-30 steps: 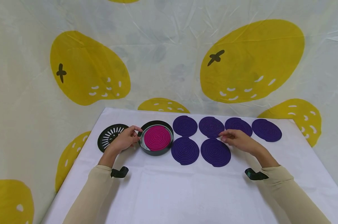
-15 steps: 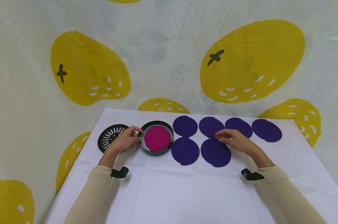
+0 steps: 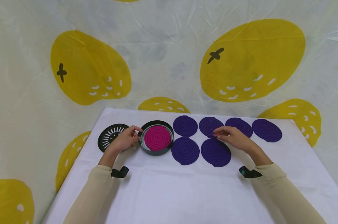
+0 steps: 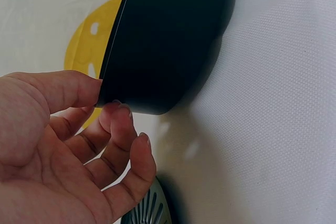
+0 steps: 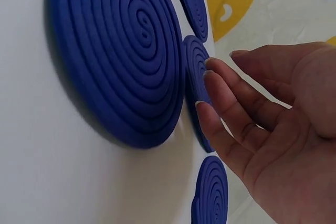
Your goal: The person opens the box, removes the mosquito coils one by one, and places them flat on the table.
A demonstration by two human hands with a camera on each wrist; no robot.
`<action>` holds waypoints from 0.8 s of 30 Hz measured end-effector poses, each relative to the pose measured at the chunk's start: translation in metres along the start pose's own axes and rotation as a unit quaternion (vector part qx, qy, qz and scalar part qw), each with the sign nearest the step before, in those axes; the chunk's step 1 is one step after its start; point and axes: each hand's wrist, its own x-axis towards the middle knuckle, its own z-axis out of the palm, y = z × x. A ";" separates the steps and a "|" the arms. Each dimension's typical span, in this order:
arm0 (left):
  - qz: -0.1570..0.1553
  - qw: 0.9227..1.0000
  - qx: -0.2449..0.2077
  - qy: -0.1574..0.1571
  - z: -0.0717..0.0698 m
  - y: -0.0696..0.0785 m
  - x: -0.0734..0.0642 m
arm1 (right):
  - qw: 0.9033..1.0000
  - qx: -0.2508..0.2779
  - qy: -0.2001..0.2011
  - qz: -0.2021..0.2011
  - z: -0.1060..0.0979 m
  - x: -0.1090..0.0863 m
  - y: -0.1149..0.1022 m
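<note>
My left hand (image 3: 124, 140) pinches the left rim of a round dark holder (image 3: 157, 153) between thumb and fingers. In the left wrist view the thumb lies at the edge of the holder (image 4: 163, 35), the other fingers curled beside it. A pink spiral coaster (image 3: 157, 138) lies inside the holder. My right hand (image 3: 232, 137) holds nothing, its fingers loosely bent over the gap between a back-row purple spiral coaster (image 3: 209, 125) and a front-row one (image 3: 216, 153). The right wrist view has the fingertips close by the purple coasters (image 5: 115, 61), thumb apart from the fingers.
A black slotted round lid (image 3: 105, 137) lies left of the holder, partly behind my left hand. More purple coasters (image 3: 185, 151) lie flat in two rows, the farthest (image 3: 267, 130) at the right. A white cloth (image 3: 169, 193) covers the table, and a lemon-print sheet (image 3: 163, 68) hangs behind.
My right hand has shifted a little left and slightly up across the purple coasters. My left hand and the holder have stayed in place.
</note>
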 end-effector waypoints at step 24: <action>-0.006 1.000 0.002 -0.002 0.000 -0.001 0.001 | 0.999 0.051 -0.006 -0.018 0.028 0.038 -0.031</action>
